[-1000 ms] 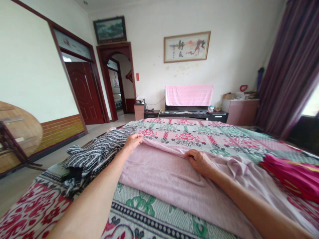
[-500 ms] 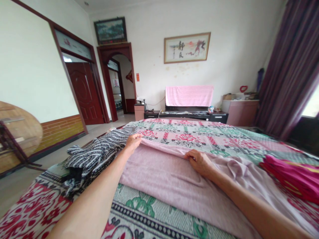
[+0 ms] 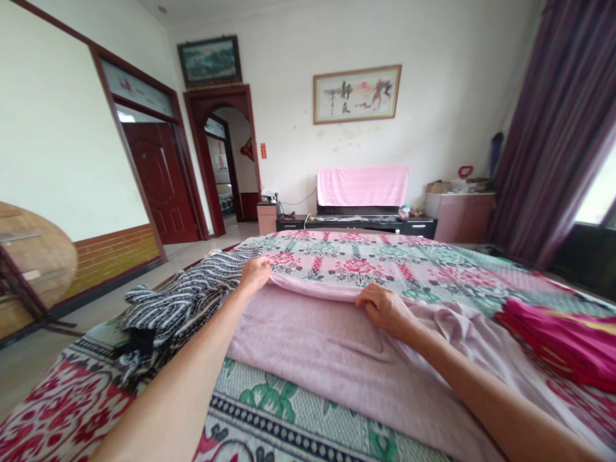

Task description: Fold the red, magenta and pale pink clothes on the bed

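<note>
A pale mauve garment (image 3: 317,346), its exact kind unclear, lies spread across the patterned bed cover (image 3: 269,398). My left hand (image 3: 256,274) pinches the far left corner of this cloth. Farther right along the same edge, my right hand (image 3: 382,309) is closed on the fabric, fingers curled under. Between the two hands the edge sags slightly and looks a little lifted. To the right of my right hand the cloth bunches into loose folds. A black-and-white striped knit garment (image 3: 192,292) lies crumpled just left of my left hand.
On the right of the bed sits a folded magenta garment (image 3: 558,337). Beyond the bed stands a low black cabinet (image 3: 418,228), with a pink towel (image 3: 363,186) draped over a screen. A round wooden tabletop (image 3: 38,256) leans at left; a purple curtain (image 3: 543,141) hangs at right.
The view has shifted very slightly. Both hands keep their hold on the mauve cloth's far edge, which sags a little more between them.
</note>
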{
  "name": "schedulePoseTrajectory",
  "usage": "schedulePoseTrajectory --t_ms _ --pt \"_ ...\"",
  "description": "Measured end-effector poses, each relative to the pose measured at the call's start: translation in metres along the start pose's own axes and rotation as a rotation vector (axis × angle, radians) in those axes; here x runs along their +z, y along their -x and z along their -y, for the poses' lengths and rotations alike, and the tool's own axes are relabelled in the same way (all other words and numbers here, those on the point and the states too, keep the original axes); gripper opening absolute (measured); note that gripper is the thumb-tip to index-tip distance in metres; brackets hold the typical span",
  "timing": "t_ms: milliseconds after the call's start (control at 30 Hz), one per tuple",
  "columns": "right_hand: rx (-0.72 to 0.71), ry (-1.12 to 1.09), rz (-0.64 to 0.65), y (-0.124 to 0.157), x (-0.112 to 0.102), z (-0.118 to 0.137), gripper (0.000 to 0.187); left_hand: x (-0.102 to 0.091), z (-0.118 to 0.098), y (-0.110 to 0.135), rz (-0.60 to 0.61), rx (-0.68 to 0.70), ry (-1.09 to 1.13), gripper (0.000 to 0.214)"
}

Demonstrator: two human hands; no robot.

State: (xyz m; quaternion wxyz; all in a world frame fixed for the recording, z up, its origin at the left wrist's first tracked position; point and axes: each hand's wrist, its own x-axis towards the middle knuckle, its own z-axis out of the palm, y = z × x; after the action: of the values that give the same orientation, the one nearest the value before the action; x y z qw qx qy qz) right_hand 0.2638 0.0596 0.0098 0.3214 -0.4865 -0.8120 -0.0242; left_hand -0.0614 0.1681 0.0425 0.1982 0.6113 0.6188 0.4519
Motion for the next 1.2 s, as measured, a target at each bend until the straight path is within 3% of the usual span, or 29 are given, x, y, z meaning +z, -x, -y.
schedulePoseTrajectory --t_ms 100,200,333,467,600,700,933,1033,1200 --pt "0.049 0.049 -0.06 -0.004 -0.007 -0.007 0.031 0.007 -0.01 -0.001 0.027 -0.042 0.35 0.031" --pt "0.094 0.107 -0.101 -0.005 -0.011 -0.014 0.032 0.012 -0.015 -0.004 0.052 -0.045 0.508 0.032" --pt "0.163 0.12 -0.081 -0.008 -0.01 -0.015 0.026 0.013 -0.017 -0.009 0.076 0.018 0.51 0.028" --pt "0.219 0.094 -0.029 -0.023 -0.009 -0.013 0.028 0.015 -0.027 -0.02 -0.001 0.04 0.342 0.026" --pt "0.274 0.073 -0.149 -0.038 -0.011 -0.012 0.03 0.018 -0.039 -0.032 -0.073 0.079 0.315 0.037" --pt "0.24 0.039 -0.161 -0.035 -0.008 -0.009 0.029 0.015 -0.027 -0.03 -0.035 0.096 0.234 0.04" --pt "0.103 -0.003 0.067 -0.011 0.012 0.002 0.032 0.003 0.034 -0.009 0.034 -0.038 0.144 0.032" --pt "0.092 0.015 0.062 -0.011 0.011 0.005 0.032 0.004 0.037 -0.005 0.038 -0.065 0.202 0.03" --pt "0.068 0.055 0.044 -0.012 -0.001 0.014 0.028 0.007 0.02 0.0 0.043 -0.069 0.36 0.033"
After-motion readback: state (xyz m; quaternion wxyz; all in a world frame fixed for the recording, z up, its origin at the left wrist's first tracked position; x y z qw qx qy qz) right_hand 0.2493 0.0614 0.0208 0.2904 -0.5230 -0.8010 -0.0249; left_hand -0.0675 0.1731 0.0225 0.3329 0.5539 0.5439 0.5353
